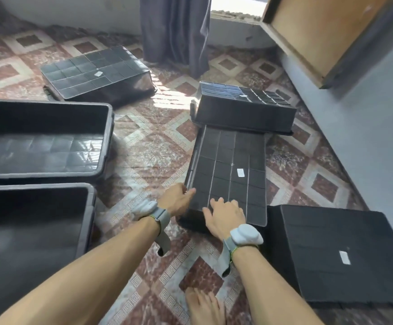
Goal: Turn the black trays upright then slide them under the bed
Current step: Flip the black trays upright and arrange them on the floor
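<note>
Head view: six black trays on the patterned floor [148, 146]. Two at left already upright, far one [43, 139] and near one [31, 233], side by side and touching. Four still inverted, ribbed bases up: one far left-centre [97, 73], one far right-centre [244, 106], one in the middle [228, 170], one near right [341, 254].

Working on the middle tray. Its far end butts against the far right-centre tray; its near right corner sits just beside, maybe over, the near-right tray.

Left hand [175, 200]: fingers curled round the tray's near-left corner edge, looks like a grip but the fingertips are hidden, so not certain. Right hand [226, 219]: spread flat, palm down on the base near the front edge, pressing, not gripping anything.

Judgement: flip is about to start, tray not yet lifted.

Risks:
- No clearance. Rolling it end-over-end jams it into the tray behind; rolling it right lands it on the near-right tray. Left is the only open floor.
- Right hand is only pressing a smooth base; it could slip once the tray tilts, leaving one hand holding the corner.
- Bed isn't clearly in frame. The wood-and-grey panel [331, 36] at upper right may be it; can't tell, so slide path unknown.
</note>
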`<state>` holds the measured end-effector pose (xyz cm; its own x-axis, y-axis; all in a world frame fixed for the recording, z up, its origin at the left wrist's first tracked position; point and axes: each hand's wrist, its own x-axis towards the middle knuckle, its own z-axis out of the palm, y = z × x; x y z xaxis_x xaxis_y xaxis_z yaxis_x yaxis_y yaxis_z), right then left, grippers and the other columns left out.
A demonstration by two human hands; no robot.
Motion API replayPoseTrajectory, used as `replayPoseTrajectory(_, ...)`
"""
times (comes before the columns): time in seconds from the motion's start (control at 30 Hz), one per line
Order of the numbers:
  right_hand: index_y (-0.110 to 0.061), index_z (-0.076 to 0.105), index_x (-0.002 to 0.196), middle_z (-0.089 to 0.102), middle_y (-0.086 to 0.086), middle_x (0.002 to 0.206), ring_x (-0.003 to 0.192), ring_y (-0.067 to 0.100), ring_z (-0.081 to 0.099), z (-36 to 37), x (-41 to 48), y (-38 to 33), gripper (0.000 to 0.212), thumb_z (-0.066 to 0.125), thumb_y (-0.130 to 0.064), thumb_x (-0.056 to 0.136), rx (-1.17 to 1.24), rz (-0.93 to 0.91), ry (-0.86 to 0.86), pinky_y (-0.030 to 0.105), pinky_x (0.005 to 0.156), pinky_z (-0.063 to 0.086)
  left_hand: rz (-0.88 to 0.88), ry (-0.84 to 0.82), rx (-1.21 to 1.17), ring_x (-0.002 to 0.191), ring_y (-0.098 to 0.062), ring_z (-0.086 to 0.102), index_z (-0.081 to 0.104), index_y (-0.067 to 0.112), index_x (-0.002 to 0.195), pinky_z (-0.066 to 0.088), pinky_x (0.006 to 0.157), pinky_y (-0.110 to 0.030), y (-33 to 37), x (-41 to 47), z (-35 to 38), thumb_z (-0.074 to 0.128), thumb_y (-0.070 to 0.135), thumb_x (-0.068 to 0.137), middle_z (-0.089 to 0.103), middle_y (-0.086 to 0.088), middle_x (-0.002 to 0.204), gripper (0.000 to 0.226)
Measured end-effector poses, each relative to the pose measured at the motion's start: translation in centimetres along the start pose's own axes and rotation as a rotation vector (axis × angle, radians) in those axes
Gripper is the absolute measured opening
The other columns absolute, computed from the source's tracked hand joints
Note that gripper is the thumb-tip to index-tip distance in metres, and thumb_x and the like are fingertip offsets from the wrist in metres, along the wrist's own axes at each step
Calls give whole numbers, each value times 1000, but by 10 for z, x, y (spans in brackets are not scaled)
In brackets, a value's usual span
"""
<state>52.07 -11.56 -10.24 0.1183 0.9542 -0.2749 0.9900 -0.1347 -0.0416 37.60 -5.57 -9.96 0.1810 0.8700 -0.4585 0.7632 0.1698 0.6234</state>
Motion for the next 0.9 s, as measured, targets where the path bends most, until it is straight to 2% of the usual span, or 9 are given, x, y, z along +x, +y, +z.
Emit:
replayPoseTrajectory(0.07,-23,68,101,69,6,104,107,30,55,-4,-5,1,42,36,-49,96,40,-59,9,38,87,45,-6,-23,12,96,-23,54,52,7,118,41,81,-30,4,-2,1,42,42,102,59,-8,107,40)
replayPoseTrajectory(0.17,-21,70,84,73,3,88,93,30,65,-9,6,14,42,40,-51,90,321,-29,7,35,79,52,-46,-28,5,112,-29,56,45,5,130,42,91,-35,0,8,4,44,46,100,59,-15,126,51)
replayPoseTrajectory(0.23,-20,72,95,72,3,98,98,28,65,-15,22,30,35,47,-44,90,477,68,75,36,86,52,-77,-29,-4,121,-32,54,39,3,138,41,92,-35,-4,22,9,44,46,100,55,-17,135,57)
replayPoseTrajectory(0.37,-14,58,123,49,12,129,121,34,44,-23,59,60,34,53,-26,91,460,410,284,39,99,37,-102,-10,-60,132,-32,48,32,6,147,38,105,-37,-11,53,12,44,49,100,46,-15,148,65)
replayPoseTrajectory(0.5,-7,28,144,37,20,148,135,39,35,-25,83,76,61,51,-32,93,673,700,100,45,110,28,-74,-40,-124,137,-28,44,29,10,152,33,111,-37,-7,80,7,45,51,98,42,-10,152,70)
replayPoseTrajectory(0.57,-1,26,146,39,19,148,136,37,38,-28,88,77,63,48,-33,97,780,725,-5,39,109,29,-58,-59,-182,139,-29,42,31,9,152,32,115,-38,-3,89,7,46,51,98,41,-11,153,70)
replayPoseTrajectory(0.67,0,38,140,44,20,144,130,36,45,-33,90,72,55,46,-34,98,812,768,8,36,103,34,-61,-73,-151,127,-32,54,44,9,144,40,110,-42,-8,95,1,49,48,95,54,-13,142,63)
replayPoseTrajectory(0.73,-1,40,140,46,20,142,127,36,47,-41,85,62,55,47,-35,97,849,799,14,37,102,36,-65,-74,-173,121,-29,60,48,14,141,45,108,-43,-17,95,-7,50,55,83,59,-10,137,71)
replayPoseTrajectory(0.9,-1,40,140,49,18,141,126,36,48,-67,72,33,56,47,-37,97,933,760,25,37,102,36,-79,-20,-217,124,-25,59,53,13,140,42,110,-41,-26,70,-49,57,53,83,61,-4,136,69)
